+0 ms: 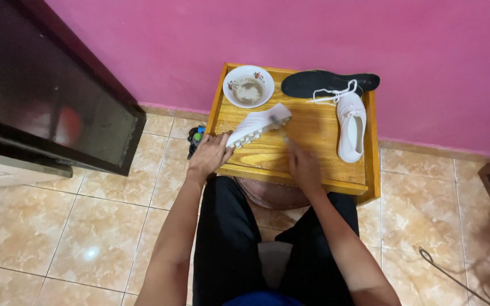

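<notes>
My left hand grips the heel end of a white studded shoe that lies on its side on a wooden tray. My right hand holds a small brush whose head touches the shoe near its toe. A second white shoe lies sole down at the tray's right side, its white laces trailing over a black insole at the back. A white bowl of murky water stands at the tray's back left corner.
The tray rests on a round brown stool between my knees, against a pink wall. A dark cabinet stands at the left. Small dark objects lie on the tiled floor left of the tray. A cable runs at the lower right.
</notes>
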